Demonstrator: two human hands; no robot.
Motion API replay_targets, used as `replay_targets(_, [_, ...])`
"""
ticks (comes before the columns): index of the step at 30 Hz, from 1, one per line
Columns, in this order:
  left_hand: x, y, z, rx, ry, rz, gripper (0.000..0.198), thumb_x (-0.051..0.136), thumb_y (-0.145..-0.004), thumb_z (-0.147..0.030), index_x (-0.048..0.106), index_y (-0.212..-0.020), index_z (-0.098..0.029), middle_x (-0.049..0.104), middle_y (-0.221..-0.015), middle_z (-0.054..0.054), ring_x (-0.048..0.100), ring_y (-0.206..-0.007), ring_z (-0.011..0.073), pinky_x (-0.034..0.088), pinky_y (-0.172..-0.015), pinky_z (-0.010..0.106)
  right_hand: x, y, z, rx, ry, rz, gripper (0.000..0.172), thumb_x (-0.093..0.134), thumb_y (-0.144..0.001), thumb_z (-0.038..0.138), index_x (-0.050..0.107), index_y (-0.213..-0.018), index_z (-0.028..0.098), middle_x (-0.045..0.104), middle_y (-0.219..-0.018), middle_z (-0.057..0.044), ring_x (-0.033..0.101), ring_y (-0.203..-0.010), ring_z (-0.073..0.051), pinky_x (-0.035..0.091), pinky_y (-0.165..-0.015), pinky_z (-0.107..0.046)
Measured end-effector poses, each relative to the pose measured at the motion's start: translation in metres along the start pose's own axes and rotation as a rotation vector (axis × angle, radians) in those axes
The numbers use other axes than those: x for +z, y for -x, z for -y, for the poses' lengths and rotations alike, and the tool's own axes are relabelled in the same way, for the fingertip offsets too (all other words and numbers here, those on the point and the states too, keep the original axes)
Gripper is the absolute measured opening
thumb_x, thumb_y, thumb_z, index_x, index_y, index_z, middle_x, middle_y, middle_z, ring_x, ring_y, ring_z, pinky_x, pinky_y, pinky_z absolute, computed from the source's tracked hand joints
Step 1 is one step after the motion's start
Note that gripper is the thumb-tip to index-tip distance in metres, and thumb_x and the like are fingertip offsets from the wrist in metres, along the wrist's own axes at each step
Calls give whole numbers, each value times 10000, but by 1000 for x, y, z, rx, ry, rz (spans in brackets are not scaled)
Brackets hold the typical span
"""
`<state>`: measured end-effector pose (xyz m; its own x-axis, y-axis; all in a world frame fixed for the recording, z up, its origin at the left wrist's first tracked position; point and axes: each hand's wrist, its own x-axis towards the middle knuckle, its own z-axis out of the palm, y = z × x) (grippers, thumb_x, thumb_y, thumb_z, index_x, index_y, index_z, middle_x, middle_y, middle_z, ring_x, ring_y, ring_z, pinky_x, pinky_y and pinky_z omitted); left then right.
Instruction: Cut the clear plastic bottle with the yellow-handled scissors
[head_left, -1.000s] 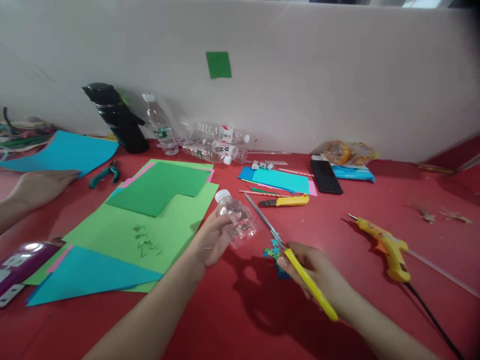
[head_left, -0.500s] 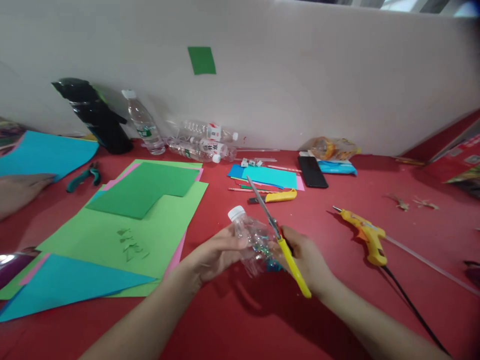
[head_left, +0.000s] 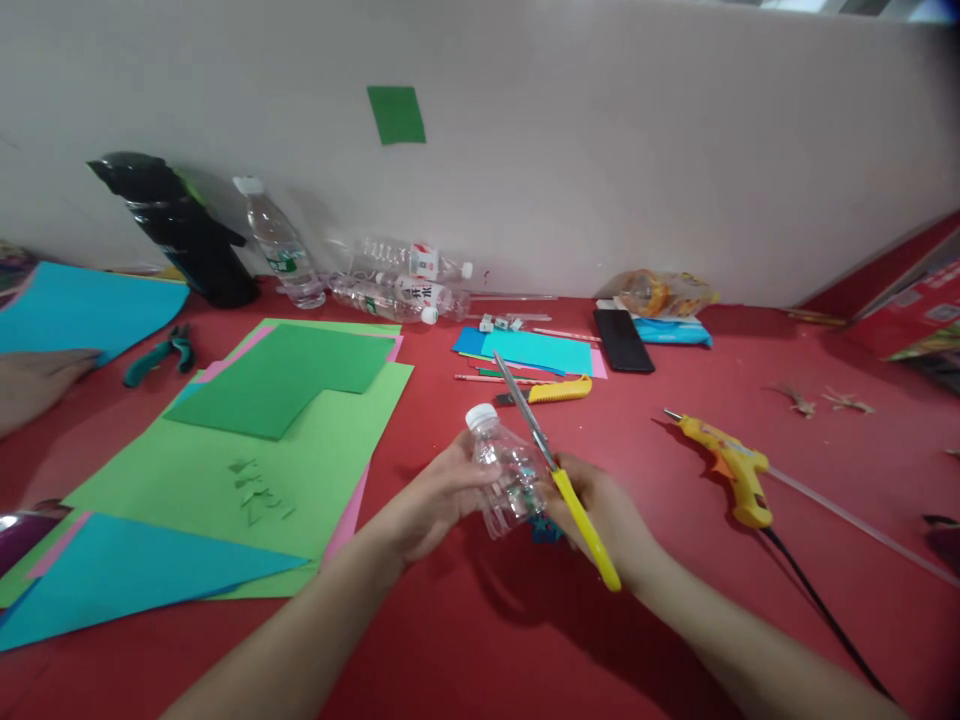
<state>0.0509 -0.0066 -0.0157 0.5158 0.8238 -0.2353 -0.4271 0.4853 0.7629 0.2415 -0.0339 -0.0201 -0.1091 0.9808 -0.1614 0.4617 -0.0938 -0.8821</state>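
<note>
My left hand (head_left: pixel 442 495) grips the side of a clear plastic bottle (head_left: pixel 510 490), short and apparently cut down, its white cap pointing up and slightly left. Yellow-handled scissors (head_left: pixel 583 525) are held in my right hand (head_left: pixel 607 510), blades up and to the left, passing in front of the bottle's right side. The fingers of that hand also reach the bottle's lower right; some are hidden behind the scissors. A small blue piece (head_left: pixel 546 530) shows just below the bottle, partly covered, and I cannot make out what it is.
Green paper (head_left: pixel 345 420) and blue paper (head_left: pixel 150 560) lie to the left. A yellow utility knife (head_left: pixel 555 390) and a phone (head_left: pixel 624 340) lie beyond my hands, a glue gun (head_left: pixel 727 465) to the right. Plastic bottles (head_left: pixel 390 295) line the wall. Another person's hand (head_left: pixel 45 385) rests far left.
The bottle has turned in my hands and its cap has shifted slightly right and up. The scissors stay in my right hand, nearly in place. The view has moved a little.
</note>
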Motion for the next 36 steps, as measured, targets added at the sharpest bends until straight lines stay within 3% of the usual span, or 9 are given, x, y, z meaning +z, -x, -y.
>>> replay_targets(4, [4, -2, 0, 21, 11, -119, 339, 714, -799, -322, 615, -1095, -192, 689, -1083, 103, 674, -926, 218, 549, -831, 377, -2, 1, 1, -25, 31, -21, 191, 570, -740, 338, 419, -669, 245, 429, -572, 51, 426, -535, -138, 319, -467, -234])
replay_targets(11, [3, -2, 2, 84, -95, -83, 358, 705, -824, -373, 611, -1127, -206, 696, -1105, 95, 678, -902, 191, 538, -816, 329, -2, 0, 5, -21, -32, -1, 227, 568, -766, 395, 423, -676, 246, 397, -554, 72, 378, -462, -111, 333, -446, -233])
replay_targets(16, [6, -1, 0, 112, -101, -89, 383, 707, -823, -360, 583, -1152, -210, 673, -1158, 102, 673, -965, 219, 547, -804, 340, -5, 0, 10, -67, -160, -17, 414, 652, -708, 571, 394, -655, 251, 368, -535, 83, 348, -469, -106, 321, -434, -228])
replay_targets(20, [8, -1, -1, 100, -141, -150, 363, 720, -806, -351, 586, -1107, -197, 680, -1088, 91, 669, -937, 212, 553, -782, 331, -3, 1, 6, -91, 50, -5, 345, 487, -815, 548, 375, -668, 257, 366, -521, 71, 363, -442, -116, 313, -415, -227])
replay_targets(24, [5, -2, 2, 61, -149, -217, 283, 732, -789, -338, 616, -1006, -197, 688, -959, 49, 658, -830, 164, 550, -766, 302, 1, 0, -3, -143, 244, -65, 246, 509, -772, 410, 354, -657, 257, 392, -534, 54, 336, -472, -125, 268, -452, -239])
replay_targets(29, [3, -2, 6, 76, -171, -223, 258, 743, -771, -347, 644, -956, -196, 712, -941, 49, 668, -811, 160, 544, -762, 278, 2, -1, -7, -213, 371, -78, 263, 515, -756, 387, 301, -661, 266, 389, -504, 57, 275, -443, -121, 201, -445, -242])
replay_targets(36, [7, -3, 5, 9, -158, -250, 416, 773, -725, -357, 631, -1086, -206, 729, -949, 63, 700, -837, 200, 555, -714, 283, -1, -1, -5, -299, 445, -61, 238, 489, -756, 347, 279, -680, 264, 345, -506, 70, 265, -446, -118, 184, -451, -227])
